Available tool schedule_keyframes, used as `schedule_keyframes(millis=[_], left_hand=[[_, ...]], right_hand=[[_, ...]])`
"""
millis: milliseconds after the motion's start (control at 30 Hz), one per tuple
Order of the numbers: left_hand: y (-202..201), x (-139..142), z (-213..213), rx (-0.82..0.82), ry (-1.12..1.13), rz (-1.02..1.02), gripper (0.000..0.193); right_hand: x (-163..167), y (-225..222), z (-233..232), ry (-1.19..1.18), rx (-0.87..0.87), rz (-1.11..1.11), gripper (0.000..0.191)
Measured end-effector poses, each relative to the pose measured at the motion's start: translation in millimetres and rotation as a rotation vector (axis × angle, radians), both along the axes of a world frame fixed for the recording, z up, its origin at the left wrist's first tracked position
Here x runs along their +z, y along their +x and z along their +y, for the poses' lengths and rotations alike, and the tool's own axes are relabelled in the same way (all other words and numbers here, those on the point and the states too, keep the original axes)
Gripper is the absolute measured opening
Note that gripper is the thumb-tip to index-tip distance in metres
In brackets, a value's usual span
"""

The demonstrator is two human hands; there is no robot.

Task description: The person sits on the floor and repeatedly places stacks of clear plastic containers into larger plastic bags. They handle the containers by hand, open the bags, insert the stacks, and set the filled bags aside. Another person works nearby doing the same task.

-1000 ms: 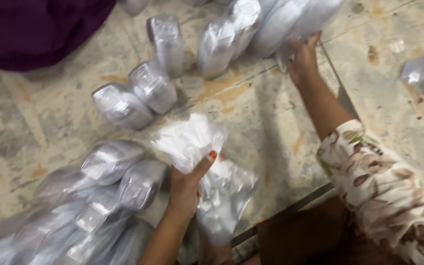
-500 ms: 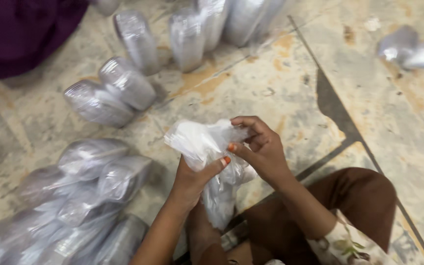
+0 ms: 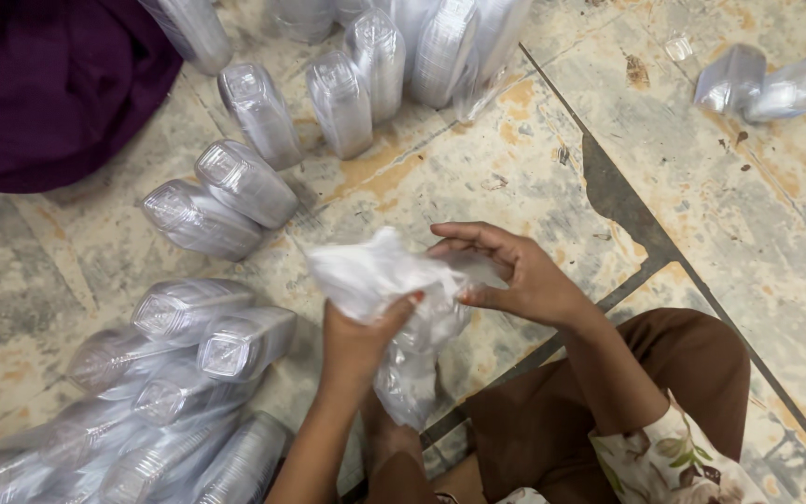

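My left hand [image 3: 358, 341] grips a bunch of thin clear plastic bags [image 3: 375, 275] from below, thumb pressed on the bunch. My right hand [image 3: 515, 271] pinches the top bag at its right edge, fingers curled around the plastic. The rest of the bunch hangs down toward my lap [image 3: 412, 383]. Both hands are above the stone floor, just in front of my knee in brown trousers [image 3: 664, 373].
Bagged stacks of clear plastic containers lie on the tiled floor: a pile at lower left [image 3: 170, 373], two at middle left [image 3: 226, 196], several at the top [image 3: 375, 65]. More clear containers sit at top right [image 3: 767, 79]. Purple cloth [image 3: 48, 84] covers the top left corner.
My right hand came back from the stacks at the top and now holds the bag bunch beside my left hand. The view shifted down slightly.
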State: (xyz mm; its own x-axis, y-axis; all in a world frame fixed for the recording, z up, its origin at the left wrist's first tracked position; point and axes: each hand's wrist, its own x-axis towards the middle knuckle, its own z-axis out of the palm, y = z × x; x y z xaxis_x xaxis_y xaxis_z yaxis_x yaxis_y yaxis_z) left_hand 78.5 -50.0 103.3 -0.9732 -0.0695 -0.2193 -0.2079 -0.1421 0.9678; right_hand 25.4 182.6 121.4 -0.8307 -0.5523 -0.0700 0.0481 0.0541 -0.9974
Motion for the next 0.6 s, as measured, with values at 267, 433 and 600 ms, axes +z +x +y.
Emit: schedule_keyframes(millis=[267, 433, 600], left_hand=[[7, 22, 11, -0.16, -0.252, 0.067, 0.032], [9, 32, 11, -0.1, -0.405, 0.11, 0.04], [14, 41, 9, -0.108, -0.166, 0.045, 0.044]], right_hand=[[21, -2, 0, -0.148, -0.074, -0.144, 0.06], [43, 4, -8, -0.052, -0.101, 0.039, 0.054], [24, 11, -15, 0.241, -0.234, 0.044, 0.02]])
